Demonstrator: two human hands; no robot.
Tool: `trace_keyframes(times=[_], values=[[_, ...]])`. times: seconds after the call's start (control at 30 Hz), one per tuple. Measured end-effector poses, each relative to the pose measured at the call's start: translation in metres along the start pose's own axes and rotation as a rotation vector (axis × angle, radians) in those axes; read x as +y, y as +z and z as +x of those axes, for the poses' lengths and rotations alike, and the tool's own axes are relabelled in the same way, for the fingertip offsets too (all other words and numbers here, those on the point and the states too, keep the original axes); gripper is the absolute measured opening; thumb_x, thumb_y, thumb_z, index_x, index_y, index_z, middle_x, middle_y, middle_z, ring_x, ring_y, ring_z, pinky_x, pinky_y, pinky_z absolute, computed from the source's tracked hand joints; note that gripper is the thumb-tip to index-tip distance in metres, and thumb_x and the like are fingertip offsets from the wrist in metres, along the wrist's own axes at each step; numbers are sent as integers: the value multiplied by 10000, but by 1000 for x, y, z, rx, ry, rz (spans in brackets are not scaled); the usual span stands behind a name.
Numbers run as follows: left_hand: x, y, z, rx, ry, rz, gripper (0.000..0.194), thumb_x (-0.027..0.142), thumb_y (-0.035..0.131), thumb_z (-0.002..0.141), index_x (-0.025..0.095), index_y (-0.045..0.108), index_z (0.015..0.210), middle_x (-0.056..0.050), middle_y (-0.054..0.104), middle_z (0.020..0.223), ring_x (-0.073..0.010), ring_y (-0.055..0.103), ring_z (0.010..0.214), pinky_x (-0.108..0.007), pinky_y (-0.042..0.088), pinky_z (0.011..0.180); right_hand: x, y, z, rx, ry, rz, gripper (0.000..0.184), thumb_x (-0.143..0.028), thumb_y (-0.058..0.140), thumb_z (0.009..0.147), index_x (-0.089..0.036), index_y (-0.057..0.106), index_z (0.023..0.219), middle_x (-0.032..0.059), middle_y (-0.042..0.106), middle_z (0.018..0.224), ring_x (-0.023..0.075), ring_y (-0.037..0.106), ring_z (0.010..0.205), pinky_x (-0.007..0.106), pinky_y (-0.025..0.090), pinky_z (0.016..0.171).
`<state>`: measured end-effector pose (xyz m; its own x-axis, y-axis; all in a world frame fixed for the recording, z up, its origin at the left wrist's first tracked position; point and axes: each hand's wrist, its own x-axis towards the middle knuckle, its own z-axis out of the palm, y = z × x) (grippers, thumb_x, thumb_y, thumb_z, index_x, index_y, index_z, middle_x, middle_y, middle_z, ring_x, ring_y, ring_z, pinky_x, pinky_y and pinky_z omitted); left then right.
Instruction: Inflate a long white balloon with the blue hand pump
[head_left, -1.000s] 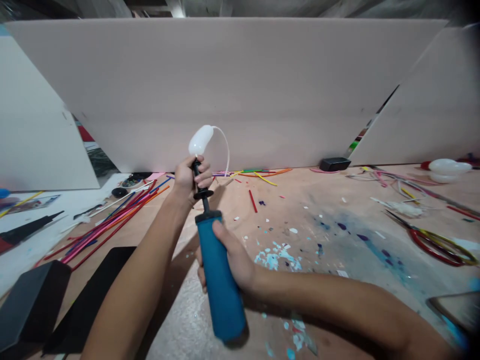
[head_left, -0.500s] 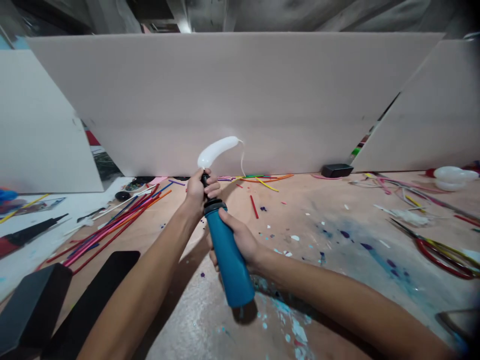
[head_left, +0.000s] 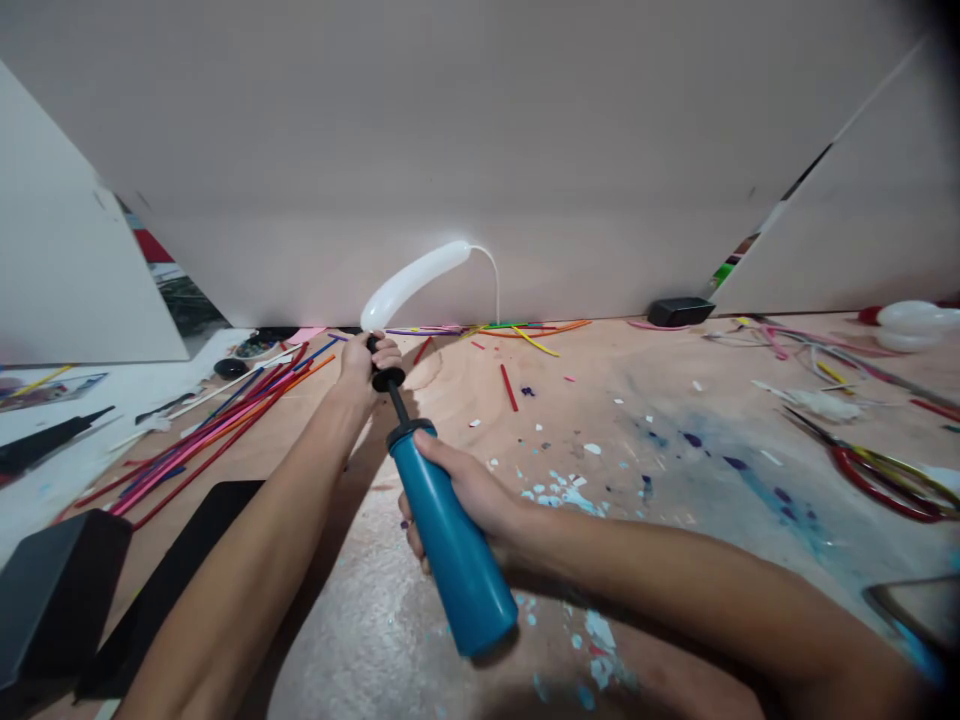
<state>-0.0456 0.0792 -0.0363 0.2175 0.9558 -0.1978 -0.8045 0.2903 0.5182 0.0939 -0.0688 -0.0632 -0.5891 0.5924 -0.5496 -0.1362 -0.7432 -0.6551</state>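
My right hand (head_left: 472,490) is wrapped around the blue barrel of a hand balloon pump (head_left: 454,560), which slants over the table. My left hand (head_left: 369,362) is closed around the pump's black top end, with a stretch of black rod showing between the two hands. Out of that top end rises a long white balloon (head_left: 416,280), partly inflated and bowed to the right. Its far end stays thin and limp, hanging down by the white panel. The balloon's neck is mostly hidden at my left fingers.
Uninflated coloured balloons (head_left: 217,430) lie in a bundle at left, near a dark block (head_left: 64,590). At right are red-handled scissors (head_left: 885,485), a black box (head_left: 680,312) and a white inflated balloon (head_left: 911,325). White panels (head_left: 450,130) stand behind. Paint flecks and scraps dot the table (head_left: 360,600).
The white balloon has grown longer. My left hand has moved up and left from the barrel, drawing out the pump's rod. The view has tilted down.
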Motion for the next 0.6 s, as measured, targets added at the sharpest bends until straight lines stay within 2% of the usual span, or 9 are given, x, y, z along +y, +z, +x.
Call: trace_keyframes(times=[0.1, 0.17, 0.23, 0.33, 0.4, 0.47, 0.53, 0.6], values=[[-19, 13, -2, 2, -3, 41, 299, 219, 322, 962, 172, 416, 682, 70, 328, 488, -34, 289, 284, -136, 218, 277, -22, -9, 6, 43, -88, -23, 551, -615, 312, 944, -143, 537, 767, 10, 555, 576, 122, 564, 433, 242, 496, 430], [-22, 21, -5, -22, 23, 67, 306, 249, 326, 974, 168, 431, 698, 58, 376, 513, -30, 291, 291, -134, 224, 275, -27, -10, 8, 27, -159, -26, 537, -628, 350, 930, -148, 542, 784, 8, 564, 581, 122, 564, 438, 245, 500, 437], [-17, 25, -10, -37, 44, 78, 319, 241, 302, 985, 164, 417, 697, 48, 409, 534, -20, 289, 294, -126, 228, 275, -21, -6, 9, -8, -179, -10, 564, -650, 328, 926, -144, 545, 805, 19, 574, 589, 126, 573, 450, 246, 504, 448], [1, 22, -14, -39, 64, 69, 319, 218, 287, 989, 162, 407, 698, 40, 435, 548, -15, 283, 298, -124, 231, 271, 4, 7, 4, -4, -195, 46, 530, -644, 312, 931, -155, 510, 876, 13, 574, 602, 136, 583, 453, 254, 504, 441], [14, 17, -16, -38, 75, 47, 316, 216, 292, 989, 162, 416, 704, 34, 447, 552, -16, 290, 305, -124, 243, 273, 22, 14, -1, -20, -230, 83, 458, -639, 377, 914, -192, 455, 974, -10, 586, 656, 142, 590, 448, 271, 505, 428], [24, 13, -17, -58, 78, 4, 311, 227, 306, 992, 158, 434, 716, 26, 464, 565, -13, 307, 317, -118, 263, 282, 32, 18, -6, -58, -251, 70, 461, -660, 462, 870, -224, 408, 1013, -32, 589, 687, 137, 587, 433, 272, 498, 419], [28, 13, -18, -98, 77, -40, 310, 236, 317, 996, 152, 453, 730, 18, 484, 586, -6, 332, 330, -107, 286, 301, 29, 18, -9, -72, -253, 27, 461, -651, 496, 857, -234, 396, 1026, -39, 592, 679, 137, 588, 436, 265, 494, 420], [23, 16, -20, -134, 75, -72, 324, 248, 314, 1004, 147, 463, 735, 19, 485, 584, -2, 348, 337, -100, 297, 316, 13, 14, -10, -69, -241, -12, 419, -615, 449, 897, -213, 424, 1013, -27, 591, 650, 138, 589, 449, 259, 495, 430]])
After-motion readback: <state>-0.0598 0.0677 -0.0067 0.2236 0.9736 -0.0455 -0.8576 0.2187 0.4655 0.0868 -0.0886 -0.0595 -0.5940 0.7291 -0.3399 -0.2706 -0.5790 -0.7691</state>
